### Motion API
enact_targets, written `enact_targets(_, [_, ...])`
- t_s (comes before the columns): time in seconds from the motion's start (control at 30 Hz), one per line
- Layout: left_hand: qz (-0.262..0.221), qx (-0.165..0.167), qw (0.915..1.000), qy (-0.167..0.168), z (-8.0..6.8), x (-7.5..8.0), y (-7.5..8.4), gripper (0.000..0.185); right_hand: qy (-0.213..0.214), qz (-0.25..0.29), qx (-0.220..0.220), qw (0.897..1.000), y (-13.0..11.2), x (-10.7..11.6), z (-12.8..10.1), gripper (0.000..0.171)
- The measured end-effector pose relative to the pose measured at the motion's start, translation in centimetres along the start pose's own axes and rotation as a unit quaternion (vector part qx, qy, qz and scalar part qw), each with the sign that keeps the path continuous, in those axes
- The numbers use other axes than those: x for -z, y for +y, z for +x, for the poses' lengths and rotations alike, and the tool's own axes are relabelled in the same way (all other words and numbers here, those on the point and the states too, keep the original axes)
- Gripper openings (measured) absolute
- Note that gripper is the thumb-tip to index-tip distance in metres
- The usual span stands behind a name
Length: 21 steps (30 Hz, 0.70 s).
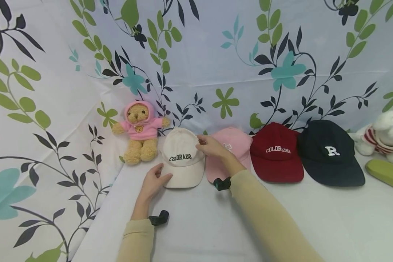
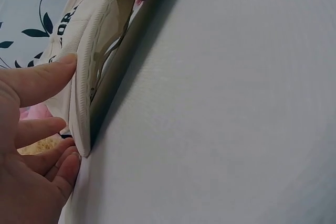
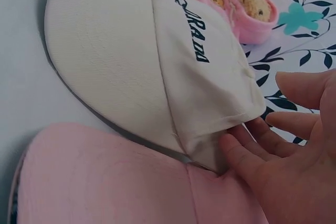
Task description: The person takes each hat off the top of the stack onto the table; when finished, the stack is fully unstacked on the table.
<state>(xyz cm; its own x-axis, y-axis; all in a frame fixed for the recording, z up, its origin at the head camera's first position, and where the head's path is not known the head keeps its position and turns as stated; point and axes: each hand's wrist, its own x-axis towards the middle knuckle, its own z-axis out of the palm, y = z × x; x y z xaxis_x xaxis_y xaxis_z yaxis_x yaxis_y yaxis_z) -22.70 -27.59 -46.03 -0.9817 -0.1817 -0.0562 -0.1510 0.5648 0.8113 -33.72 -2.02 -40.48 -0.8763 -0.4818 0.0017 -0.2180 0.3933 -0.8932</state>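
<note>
A cream baseball cap point(image 1: 180, 156) lettered COLORADO lies on the white table, brim toward me, with both hands at its sides. My left hand point(image 1: 155, 182) touches the brim's left corner, the thumb point(image 2: 58, 69) on top and the other fingers loosely spread beside and below its edge. At the cap's right side, my right hand point(image 1: 213, 147) touches the lower edge of the crown; some of its fingers point(image 3: 302, 87) stand apart from the fabric, while other fingertips are partly hidden behind the cap. A pink cap point(image 3: 105, 177) lies right beside, under the right forearm.
Farther right lie a dark red cap point(image 1: 276, 156) and a black cap point(image 1: 330, 154) with a white R. A teddy bear point(image 1: 139, 131) in a pink hoodie sits behind on the left. A white plush toy point(image 1: 386, 134) and a green object point(image 1: 386, 174) are at the right edge.
</note>
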Motion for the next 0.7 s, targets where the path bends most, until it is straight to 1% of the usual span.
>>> enact_targets(0.2, [-0.012, -0.004, 0.9999, 0.005, -0.1, 0.2, 0.0, 0.073, 0.0, 0.014, 0.028, 0.999, -0.5, 1.4, -1.4, 0.063])
enact_targets(0.4, [-0.053, -0.055, 0.9969, 0.023, 0.3, 0.3, 0.4, 0.071, 0.015, 0.01, 0.051, 0.999, -1.4, 3.0, -2.7, 0.064])
enact_targets(0.53, [-0.08, -0.082, 0.9928, 0.034, 0.3, 0.2, 1.1, 0.072, 0.022, 0.019, 0.062, 0.998, -1.8, 3.9, -3.6, 0.065])
enact_targets(0.7, [-0.114, -0.12, 0.9857, 0.035, -0.1, 0.1, 2.3, 0.076, 0.034, 0.023, 0.079, 0.996, -2.3, 4.8, -5.0, 0.066])
